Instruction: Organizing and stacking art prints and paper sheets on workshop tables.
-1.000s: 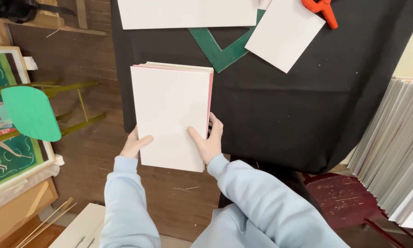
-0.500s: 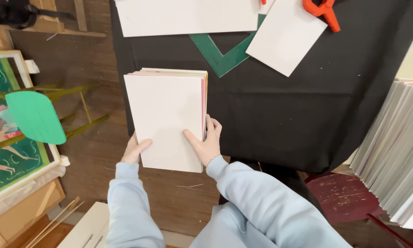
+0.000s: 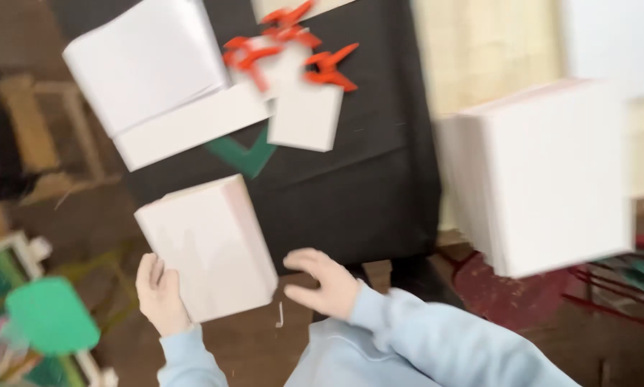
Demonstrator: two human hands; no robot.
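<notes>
The stack (image 3: 207, 247) of white sheets sits tilted at the near edge of the black-covered bench (image 3: 379, 179), its lower part hanging off towards the person. A second ago it lay squarer and both hands clasped its lower end; now only the left hand (image 3: 160, 294) has it, fingers wrapped round the lower left corner. The right hand (image 3: 329, 283) has come off and hovers just beside the stack's lower right corner, fingers loosely curled and half open, with nothing in them. So the stack's weight now rests on one hand and the bench edge.

The view has swung right and is blurred. Further back on the bench lie larger white sheets (image 3: 150, 68), a smaller white card (image 3: 306, 118) with orange clamps (image 3: 293, 46) about it, and a green corner piece (image 3: 244, 154). A tall white pile (image 3: 551, 175) stands off the bench's right edge. A green paddle shape (image 3: 49, 315) shows at lower left.
</notes>
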